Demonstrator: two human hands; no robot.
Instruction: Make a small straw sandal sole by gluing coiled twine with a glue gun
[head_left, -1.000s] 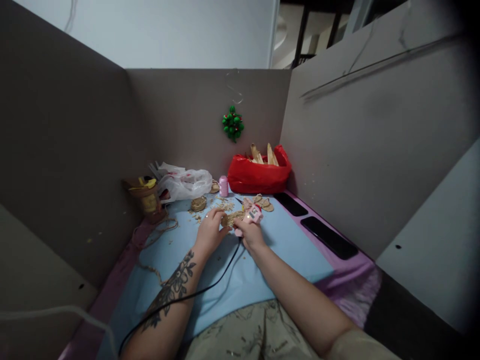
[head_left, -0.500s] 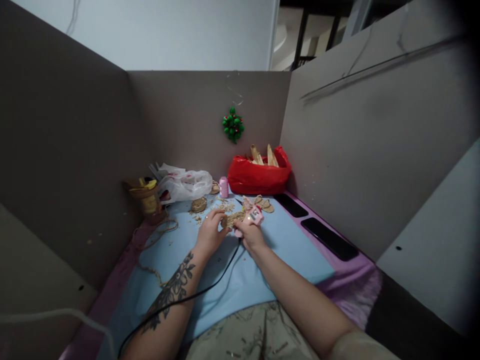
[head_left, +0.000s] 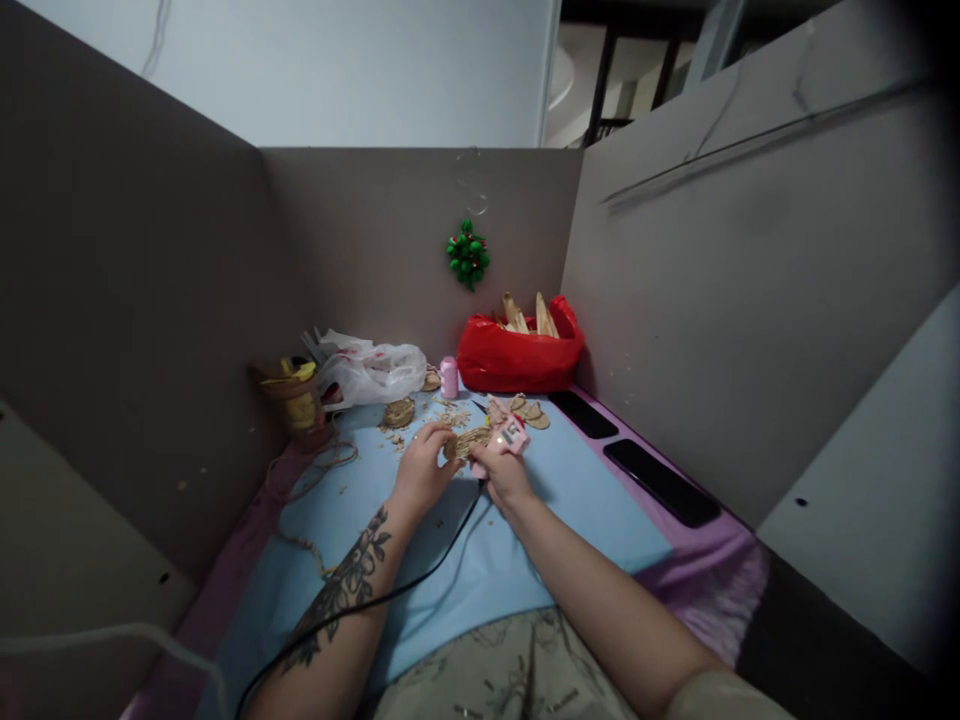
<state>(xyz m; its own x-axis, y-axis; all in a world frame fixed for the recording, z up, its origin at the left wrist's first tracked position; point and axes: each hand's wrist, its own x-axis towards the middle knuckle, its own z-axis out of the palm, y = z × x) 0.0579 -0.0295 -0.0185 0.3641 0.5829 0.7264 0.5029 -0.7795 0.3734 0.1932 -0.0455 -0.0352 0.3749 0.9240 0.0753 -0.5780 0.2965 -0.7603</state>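
Note:
My left hand (head_left: 424, 468) is closed on the left end of a small tan coiled-rope piece (head_left: 470, 441), pinching it between thumb and fingers. Wrapped round the handle of a pink glue gun (head_left: 512, 434), my right hand (head_left: 504, 474) keeps the gun's body right beside the rope piece; whether the nozzle touches it I cannot tell. A black cord (head_left: 409, 582) runs from the gun's handle down over my left forearm. Behind my hands lie a round coiled-rope piece (head_left: 399, 412), tan scraps (head_left: 448, 415) and flat tan sole-shaped pieces (head_left: 529, 411).
A red bag (head_left: 519, 362) of dry husks stands at the back, beside a pink thread spool (head_left: 448, 377) and a white plastic bag (head_left: 375, 372). A brown pot (head_left: 297, 400) with trailing rope is at left. Two phones (head_left: 660, 482) lie at right. Grey partitions (head_left: 420, 230) surround the table.
The whole view has shifted very slightly downward. Both hands keep their hold on the rope piece and the glue gun, with hardly any movement.

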